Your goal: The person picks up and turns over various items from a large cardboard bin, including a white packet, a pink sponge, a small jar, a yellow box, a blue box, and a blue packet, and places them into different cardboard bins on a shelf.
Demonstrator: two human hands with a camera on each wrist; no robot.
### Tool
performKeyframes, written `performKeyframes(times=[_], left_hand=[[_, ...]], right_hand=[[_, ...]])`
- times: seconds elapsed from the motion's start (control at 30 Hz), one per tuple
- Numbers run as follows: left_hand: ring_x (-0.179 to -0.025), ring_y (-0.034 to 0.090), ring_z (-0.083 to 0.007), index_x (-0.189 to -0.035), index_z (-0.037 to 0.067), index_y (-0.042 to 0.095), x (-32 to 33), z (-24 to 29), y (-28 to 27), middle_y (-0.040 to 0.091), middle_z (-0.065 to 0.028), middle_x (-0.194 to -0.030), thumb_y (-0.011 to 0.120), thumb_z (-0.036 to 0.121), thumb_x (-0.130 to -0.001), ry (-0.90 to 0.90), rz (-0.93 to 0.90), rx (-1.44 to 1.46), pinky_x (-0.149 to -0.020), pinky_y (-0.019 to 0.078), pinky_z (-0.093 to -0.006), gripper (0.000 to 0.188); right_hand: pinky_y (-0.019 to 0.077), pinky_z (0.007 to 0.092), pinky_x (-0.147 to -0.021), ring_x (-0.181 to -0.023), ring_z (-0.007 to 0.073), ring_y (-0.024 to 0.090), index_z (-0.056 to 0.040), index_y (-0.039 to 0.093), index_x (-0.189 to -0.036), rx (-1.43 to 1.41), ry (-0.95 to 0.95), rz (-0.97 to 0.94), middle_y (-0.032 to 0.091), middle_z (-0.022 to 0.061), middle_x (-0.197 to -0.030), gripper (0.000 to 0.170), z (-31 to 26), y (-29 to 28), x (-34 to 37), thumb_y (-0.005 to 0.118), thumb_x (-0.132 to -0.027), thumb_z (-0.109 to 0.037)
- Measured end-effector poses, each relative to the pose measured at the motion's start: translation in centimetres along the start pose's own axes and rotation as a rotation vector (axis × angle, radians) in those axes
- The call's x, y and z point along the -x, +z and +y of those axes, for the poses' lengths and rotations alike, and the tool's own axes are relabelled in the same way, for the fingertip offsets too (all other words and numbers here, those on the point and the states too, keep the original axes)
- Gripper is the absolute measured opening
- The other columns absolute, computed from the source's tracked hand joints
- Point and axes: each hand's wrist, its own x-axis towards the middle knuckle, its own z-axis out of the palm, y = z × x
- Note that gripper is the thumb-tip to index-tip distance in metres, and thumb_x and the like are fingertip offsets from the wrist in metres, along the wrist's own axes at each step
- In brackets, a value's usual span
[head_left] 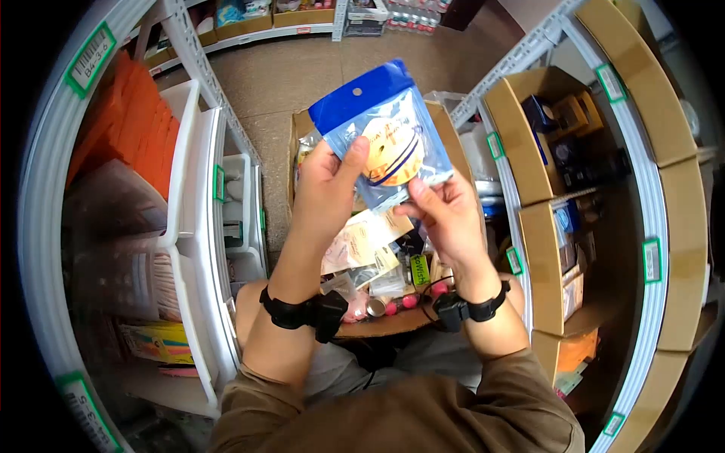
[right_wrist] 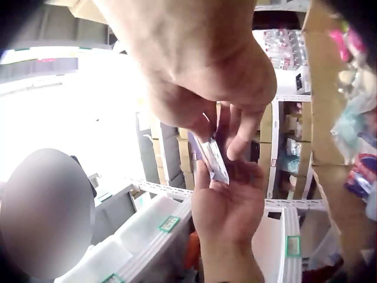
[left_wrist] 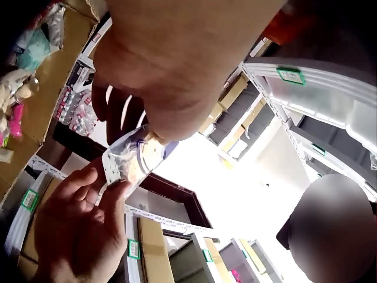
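Observation:
A clear plastic packet with a blue header (head_left: 355,94) is held up over an open carton (head_left: 389,327). Inside it shows a round yellow-orange item (head_left: 389,151) with dark blue stripes. My left hand (head_left: 326,185) pinches the packet's left side, thumb on the front. At the lower right corner my right hand (head_left: 453,223) pinches it between thumb and fingers. The left wrist view shows the packet (left_wrist: 132,159) between both hands; in the right wrist view it appears nearly edge-on. Below lie paper-backed packets (head_left: 359,245), a green box (head_left: 420,269) and small pink items.
Shelving flanks me closely. On the left are white bins (head_left: 185,166) with orange packs (head_left: 124,113); on the right, cardboard boxes (head_left: 540,264) hold packaged goods. Bottled drinks (head_left: 415,16) and another shelf stand beyond the tiled floor (head_left: 294,68).

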Motion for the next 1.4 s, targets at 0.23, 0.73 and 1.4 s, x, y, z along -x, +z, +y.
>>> performKeyframes(times=[0.23,0.73,1.4], left_hand=[[-0.091,0.059,-0.0073,-0.112,-0.003,0.064,1.5,-0.9,1.0,0.068,-0.0037,-0.102,0.052,0.027,-0.103,0.026,-0.19,-0.188,-0.082,0.0481,-0.0244,0.034],[-0.067,0.05,0.0004,-0.098,0.002,0.064,3.0,-2.1,2.5,0.066,0.0023,-0.085,0.065,0.011,-0.094,-0.086,-0.321,-0.348,-0.058,0.0366,-0.0173,0.01],[-0.086,0.061,-0.0072,-0.11,0.001,0.057,0.7,-7.6,14.0,0.067,-0.0022,-0.098,0.072,0.008,-0.088,-0.099,-0.3,-0.338,-0.077,0.0487,-0.0218,0.027]], right_hand=[[0.0586,0.0285,-0.073,-0.093,0.0182,0.069,-0.0005,0.052,-0.122,-0.084,-0.027,-0.002,0.067,0.0116,-0.112,0.03,1.6,-3.1,5.8,0.059,-0.098,-0.018],[0.0564,0.0242,-0.067,-0.089,0.0092,0.064,-0.0023,0.056,-0.111,0.012,-0.16,0.196,0.068,0.0051,-0.103,0.02,0.8,-5.1,6.8,0.063,-0.096,-0.013],[0.0581,0.0245,-0.071,-0.088,0.0105,0.064,0.0002,0.051,-0.106,-0.23,-0.261,0.322,0.065,0.0092,-0.103,0.019,-2.1,-13.3,5.8,0.061,-0.096,-0.012]])
